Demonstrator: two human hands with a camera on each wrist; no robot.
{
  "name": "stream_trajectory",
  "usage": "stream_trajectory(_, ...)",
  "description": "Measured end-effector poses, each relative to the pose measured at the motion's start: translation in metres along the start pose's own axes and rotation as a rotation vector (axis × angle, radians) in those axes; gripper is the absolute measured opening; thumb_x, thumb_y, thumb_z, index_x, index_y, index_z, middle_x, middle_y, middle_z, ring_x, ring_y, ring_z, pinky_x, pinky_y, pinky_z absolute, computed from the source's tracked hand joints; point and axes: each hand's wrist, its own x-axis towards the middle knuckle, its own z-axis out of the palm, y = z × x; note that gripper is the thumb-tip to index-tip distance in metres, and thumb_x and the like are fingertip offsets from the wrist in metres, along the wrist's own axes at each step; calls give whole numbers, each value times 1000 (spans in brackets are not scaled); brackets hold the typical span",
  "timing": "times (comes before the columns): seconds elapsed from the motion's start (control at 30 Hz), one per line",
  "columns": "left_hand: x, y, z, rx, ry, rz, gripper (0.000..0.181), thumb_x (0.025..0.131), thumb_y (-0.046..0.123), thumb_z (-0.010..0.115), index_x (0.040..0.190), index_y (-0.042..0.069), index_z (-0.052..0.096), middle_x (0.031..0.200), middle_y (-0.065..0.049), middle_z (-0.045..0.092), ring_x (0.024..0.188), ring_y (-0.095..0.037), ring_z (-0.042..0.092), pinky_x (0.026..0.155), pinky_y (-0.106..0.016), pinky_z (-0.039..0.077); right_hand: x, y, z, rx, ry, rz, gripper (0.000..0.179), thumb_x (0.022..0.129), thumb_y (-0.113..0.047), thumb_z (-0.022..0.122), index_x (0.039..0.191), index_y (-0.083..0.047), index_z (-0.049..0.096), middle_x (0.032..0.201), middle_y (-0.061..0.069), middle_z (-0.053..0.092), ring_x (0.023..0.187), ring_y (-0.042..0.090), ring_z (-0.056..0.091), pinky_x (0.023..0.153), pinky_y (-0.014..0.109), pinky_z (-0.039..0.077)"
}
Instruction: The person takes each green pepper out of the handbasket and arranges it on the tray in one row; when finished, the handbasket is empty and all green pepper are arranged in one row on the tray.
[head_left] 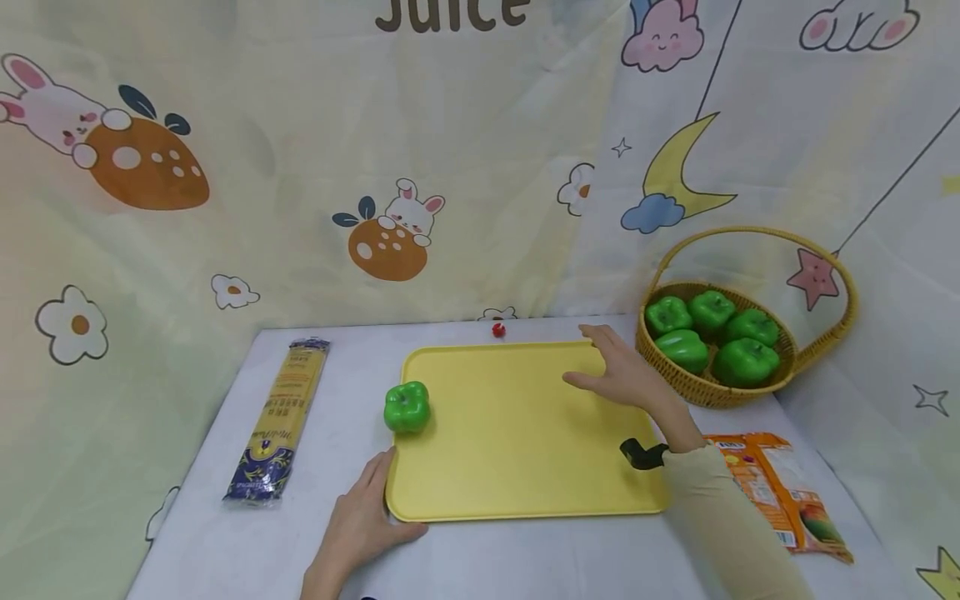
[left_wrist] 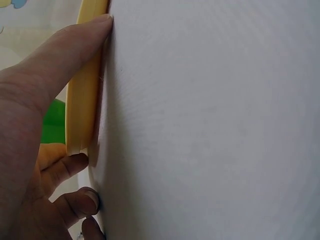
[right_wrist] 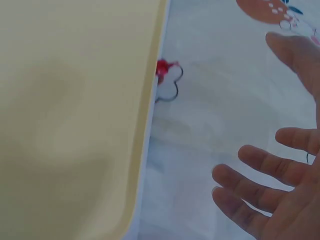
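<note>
The left arm reaches in from the near side, its hand [head_left: 362, 512] at the near-left corner of a yellow tray [head_left: 517, 442]; the right forearm, in a beige sleeve [head_left: 731, 521], slants inward over the tray's right edge. The left thumb and fingers are spread apart, the thumb touching the near edge and the fingers along the left edge. The right hand [head_left: 626, 375] holds nothing, thumb and fingers wide apart above the tray's far right part. A green bell pepper [head_left: 407, 407] sits at the tray's left edge, just beyond the left fingertips. A wicker basket [head_left: 825, 342] of green bell peppers [head_left: 746, 362] stands right of the right hand. A spaghetti packet [head_left: 279, 417] lies left; the sleeve partly covers an orange packet [head_left: 780, 492].
</note>
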Motion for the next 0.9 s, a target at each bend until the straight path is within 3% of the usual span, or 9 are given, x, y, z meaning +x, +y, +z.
stream_trajectory(0.27,1,-1,0,5,7,7,132,54,71,87,159,16,28,161,-9,38,129,-38,59,99,-68,49,-2,44,-27,35,77,71,87,94,-57,62,156,-6,27,152,24,39,132,45,46,104,66,44)
stream_trajectory(0.63,1,0,-1,2,-6,-11,133,53,70,87,159,14,28,161,-9,38,131,-39,57,100,-70,48,-4,82,-55,15,96,178,94,94,-62,57,156,2,24,155,31,31,133,48,43,103,69,43)
stream_trajectory(0.9,0,1,-1,-7,-5,-17,134,52,68,89,159,13,29,160,-10,39,130,-39,58,100,-69,48,4,117,-66,-88,80,239,96,97,-60,51,155,9,19,155,42,22,138,62,26,109,78,29)
